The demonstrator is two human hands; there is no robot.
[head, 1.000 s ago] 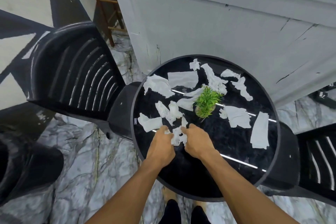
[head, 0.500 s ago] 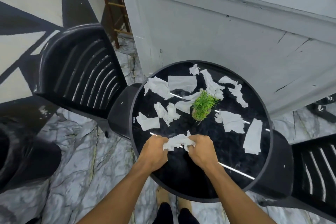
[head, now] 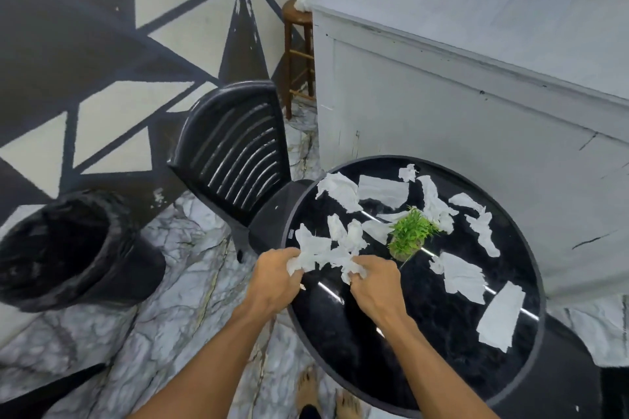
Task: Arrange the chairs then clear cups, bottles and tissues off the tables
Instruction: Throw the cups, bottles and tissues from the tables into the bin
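A round black table (head: pixel 357 343) carries several torn white tissues (head: pixel 464 277) scattered around a small green potted plant (head: pixel 410 237). At the table's near left edge my left hand (head: pixel 274 277) and my right hand (head: pixel 374 286) both grip a bunched wad of tissues (head: pixel 325 253) stretched between them. A black slatted chair (head: pixel 238 150) is pushed in at the table's left side. Another flat tissue (head: pixel 500 316) lies at the right rim.
A black bin lined with a bag (head: pixel 73 248) stands on the marble floor to the left. A grey counter (head: pixel 476 85) rises behind the table, with a wooden stool (head: pixel 299 54) at its corner. My bare feet (head: pixel 326 395) show below.
My hands have gathered more tissue into the wad and lifted it at the table's left edge. The view has swung left and up, bringing the bin into sight.
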